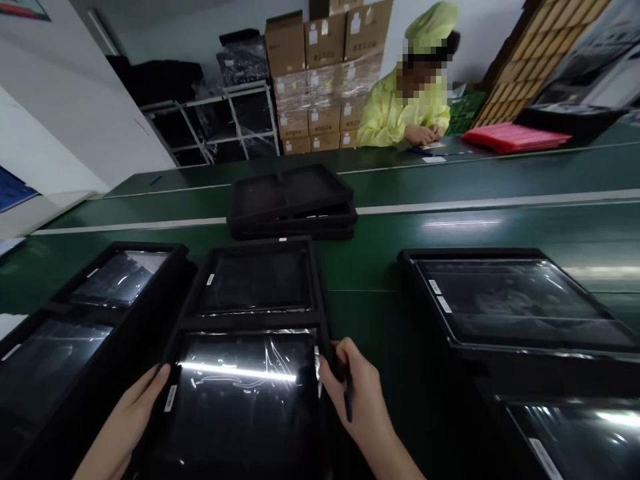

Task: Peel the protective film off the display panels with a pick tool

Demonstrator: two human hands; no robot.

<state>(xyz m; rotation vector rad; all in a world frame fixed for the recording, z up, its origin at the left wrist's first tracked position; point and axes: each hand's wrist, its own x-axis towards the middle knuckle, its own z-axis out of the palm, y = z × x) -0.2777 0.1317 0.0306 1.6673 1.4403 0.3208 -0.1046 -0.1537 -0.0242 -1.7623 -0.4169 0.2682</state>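
Observation:
In front of me is a black tray with two compartments, each holding a dark screen panel. The nearer panel is covered by shiny, wrinkled clear film and has a white label at its left; the farther panel lies flat beyond the divider. My left hand grips the tray's left edge, thumb on top and fingers hidden beneath. At the opposite edge, my right hand has its thumb on the rim by the nearer panel. A dark, thin pen-like stick sits among its fingers.
Similar trays with panels stand at left and right. Several black trays are stacked unevenly ahead. Across the green table, a person in yellow works with both hands near pink sheets. Cartons stand behind.

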